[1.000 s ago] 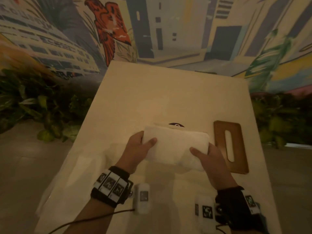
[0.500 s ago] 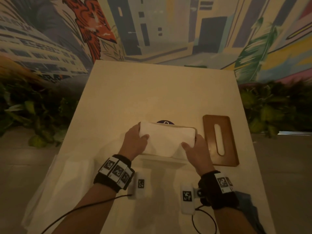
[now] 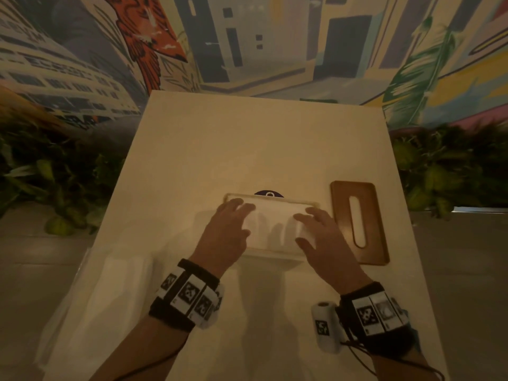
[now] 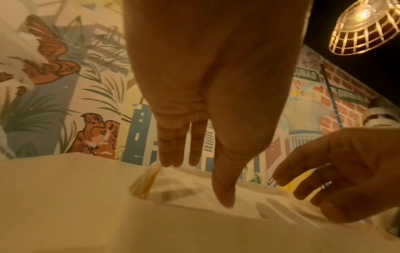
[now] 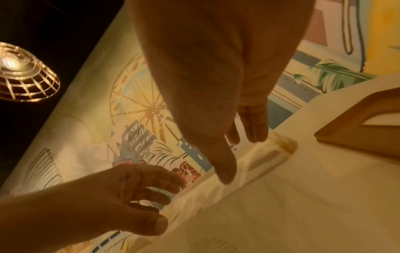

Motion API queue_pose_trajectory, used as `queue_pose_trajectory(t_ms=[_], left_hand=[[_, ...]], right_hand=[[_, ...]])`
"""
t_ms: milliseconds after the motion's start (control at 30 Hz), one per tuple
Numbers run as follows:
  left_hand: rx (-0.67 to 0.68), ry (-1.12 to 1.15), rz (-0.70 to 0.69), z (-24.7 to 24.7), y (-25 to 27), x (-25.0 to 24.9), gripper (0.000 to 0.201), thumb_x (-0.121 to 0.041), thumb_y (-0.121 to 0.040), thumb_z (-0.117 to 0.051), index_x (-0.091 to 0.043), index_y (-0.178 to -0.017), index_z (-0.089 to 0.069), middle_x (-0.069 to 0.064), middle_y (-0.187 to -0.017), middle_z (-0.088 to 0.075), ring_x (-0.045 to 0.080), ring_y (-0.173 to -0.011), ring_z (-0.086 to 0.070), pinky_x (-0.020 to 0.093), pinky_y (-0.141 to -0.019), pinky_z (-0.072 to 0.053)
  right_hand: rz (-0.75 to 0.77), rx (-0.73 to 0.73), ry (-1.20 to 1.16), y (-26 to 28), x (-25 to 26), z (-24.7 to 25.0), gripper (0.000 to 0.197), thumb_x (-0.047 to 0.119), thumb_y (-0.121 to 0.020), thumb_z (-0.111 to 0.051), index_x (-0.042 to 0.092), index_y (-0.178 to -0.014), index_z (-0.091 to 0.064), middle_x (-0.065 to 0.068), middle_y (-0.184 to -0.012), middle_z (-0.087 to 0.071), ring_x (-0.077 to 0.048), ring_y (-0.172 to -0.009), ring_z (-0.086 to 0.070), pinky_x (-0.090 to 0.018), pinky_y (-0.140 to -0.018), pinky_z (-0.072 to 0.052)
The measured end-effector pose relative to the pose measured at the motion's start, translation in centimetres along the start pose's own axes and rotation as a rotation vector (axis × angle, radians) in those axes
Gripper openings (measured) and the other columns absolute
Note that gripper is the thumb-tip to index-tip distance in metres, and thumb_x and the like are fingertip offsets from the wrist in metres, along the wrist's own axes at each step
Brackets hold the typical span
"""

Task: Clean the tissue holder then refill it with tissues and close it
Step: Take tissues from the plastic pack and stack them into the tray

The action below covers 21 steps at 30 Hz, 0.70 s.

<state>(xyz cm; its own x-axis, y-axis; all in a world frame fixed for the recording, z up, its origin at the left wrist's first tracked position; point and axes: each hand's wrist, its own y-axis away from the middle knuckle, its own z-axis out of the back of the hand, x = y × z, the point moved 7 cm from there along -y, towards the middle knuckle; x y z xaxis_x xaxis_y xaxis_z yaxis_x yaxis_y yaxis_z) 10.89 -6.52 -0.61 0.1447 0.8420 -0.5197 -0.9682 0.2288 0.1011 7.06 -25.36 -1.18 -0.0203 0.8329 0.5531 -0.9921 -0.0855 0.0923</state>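
The cream tissue holder (image 3: 270,198) stands open at the middle of the table, with a white stack of tissues (image 3: 275,229) lying inside it. My left hand (image 3: 239,215) lies on the stack's left part with straight, spread fingers. My right hand (image 3: 310,224) lies the same way on the right part. The left wrist view shows my left fingers (image 4: 173,154) reaching down to the tissues (image 4: 184,188) by the holder's corner (image 4: 145,181). To the right of the holder, the brown wooden lid (image 3: 357,221) with its long slot lies flat on the table.
A clear plastic wrapper (image 3: 110,298) lies on the table's near left part. A dark round thing (image 3: 268,193) peeks out behind the holder. Green plants (image 3: 55,174) flank the table on both sides, and a painted wall rises behind it.
Both hands held the tissue stack by its ends above the holder. The stack now lies down inside it, and both hands have let go and spread flat on top.
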Motion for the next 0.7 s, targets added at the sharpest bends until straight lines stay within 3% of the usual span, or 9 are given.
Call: queue_pose_trajectory(t_ms=[100, 167, 433, 700], left_hand=[[0.171, -0.068, 0.018, -2.4, -0.8, 0.2, 0.07, -0.007, -0.084, -0.066, -0.034, -0.141, -0.037, 0.002, -0.154, -0.027, 0.023, -0.142, -0.024, 0.04, -0.113, -0.028], [0.241, -0.081, 0.053, -3.4, -1.2, 0.6, 0.072, -0.006, -0.085, -0.066, -0.035, -0.143, -0.035, 0.005, -0.156, -0.023, 0.027, -0.143, -0.022, 0.043, -0.115, -0.026], [0.29, -0.113, 0.067, -4.8, -2.4, 1.2, 0.067, -0.007, -0.084, -0.067, -0.032, -0.14, -0.041, 0.007, -0.154, -0.029, 0.028, -0.14, -0.028, 0.041, -0.116, -0.023], [0.322, -0.105, 0.011, -4.8, -2.8, 1.2, 0.062, -0.008, -0.083, -0.066, -0.03, -0.137, -0.045, 0.002, -0.146, -0.038, 0.025, -0.135, -0.034, 0.038, -0.113, -0.026]], right_hand=[[-0.006, 0.228, 0.078, -0.9, -0.1, -2.0, 0.061, 0.014, -0.091, -0.063, 0.03, -0.145, -0.039, -0.003, -0.155, -0.025, -0.023, -0.142, -0.022, -0.036, -0.114, -0.026], [0.001, 0.284, 0.127, -1.7, -0.1, -2.8, 0.062, 0.013, -0.091, -0.063, 0.032, -0.145, -0.038, -0.004, -0.154, -0.025, -0.026, -0.141, -0.024, -0.039, -0.114, -0.029], [-0.04, 0.341, 0.158, -3.0, -0.4, -4.4, 0.057, 0.007, -0.089, -0.063, 0.029, -0.139, -0.047, -0.006, -0.147, -0.036, -0.028, -0.134, -0.036, -0.034, -0.111, -0.03], [-0.027, 0.382, 0.183, -3.8, 0.2, -4.2, 0.054, 0.011, -0.084, -0.07, 0.025, -0.134, -0.053, -0.004, -0.134, -0.048, -0.021, -0.125, -0.044, -0.029, -0.107, -0.034]])
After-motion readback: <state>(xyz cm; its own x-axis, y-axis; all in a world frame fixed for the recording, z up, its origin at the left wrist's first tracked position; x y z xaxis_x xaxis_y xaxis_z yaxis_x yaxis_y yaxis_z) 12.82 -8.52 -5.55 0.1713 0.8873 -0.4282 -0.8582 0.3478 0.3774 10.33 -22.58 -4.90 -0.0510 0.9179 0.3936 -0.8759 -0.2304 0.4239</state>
